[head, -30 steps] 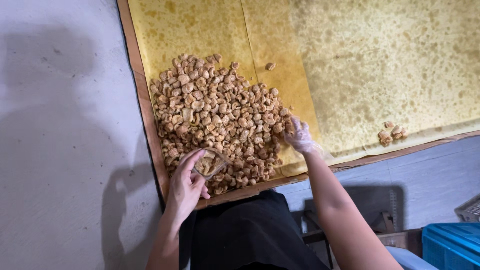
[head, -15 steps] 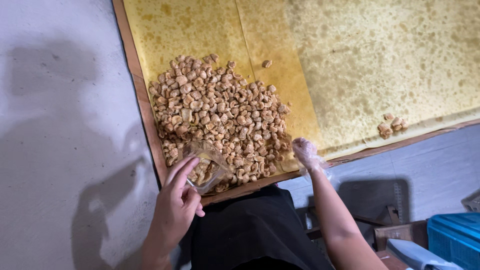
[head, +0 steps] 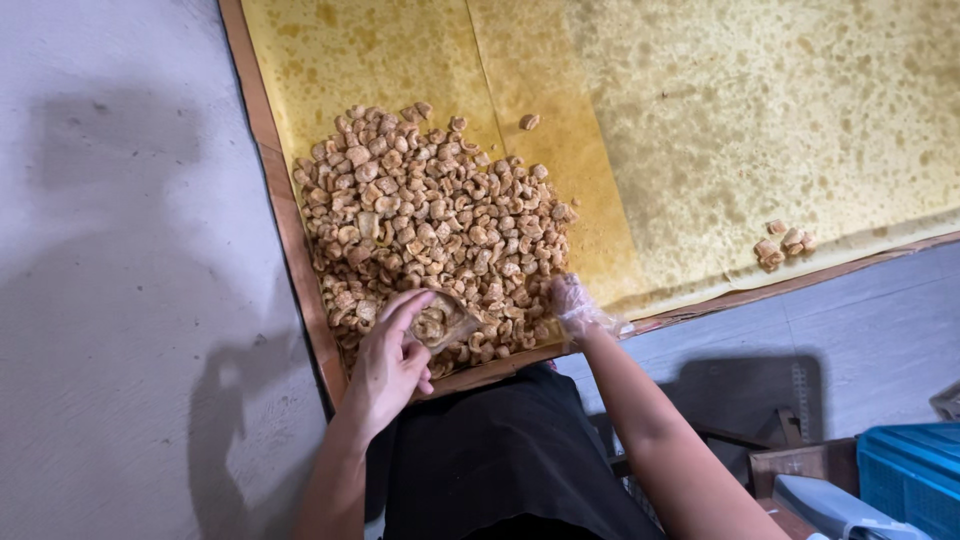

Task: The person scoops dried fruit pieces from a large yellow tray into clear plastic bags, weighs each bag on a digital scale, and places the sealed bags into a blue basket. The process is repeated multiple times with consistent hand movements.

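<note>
Left hand (head: 388, 368) pinches a small clear bag (head: 443, 322) at the near edge of the heap of fried snack pieces (head: 430, 225). The gloved right hand (head: 572, 303) is loosely curled at the heap's near right, seemingly raking pieces — best kept low and short. The wooden tray rim (head: 290, 235) crowds the left; the bare yellow paper (head: 760, 120) to the far right leaves room.
</note>
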